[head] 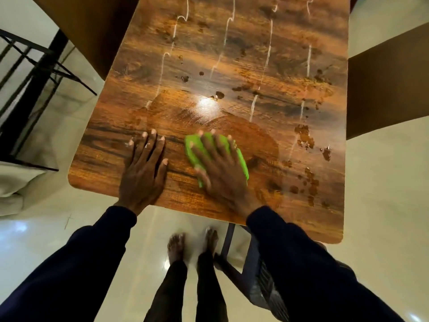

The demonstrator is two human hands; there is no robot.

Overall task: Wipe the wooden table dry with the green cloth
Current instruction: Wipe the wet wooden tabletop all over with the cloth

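The green cloth (pixel 192 154) lies flat on the near part of the wooden table (pixel 232 54), pressed under the right hand (pixel 220 168), whose fingers are spread apart and straight across it. The left hand (pixel 144 173) rests flat beside it, fingers straight and slightly apart, holding nothing. A smeared arc around the cloth suggests wiping has begun. Water drops (pixel 304 135) stand along the right side and further across. Judgement: early stage, most of the surface not yet dried.
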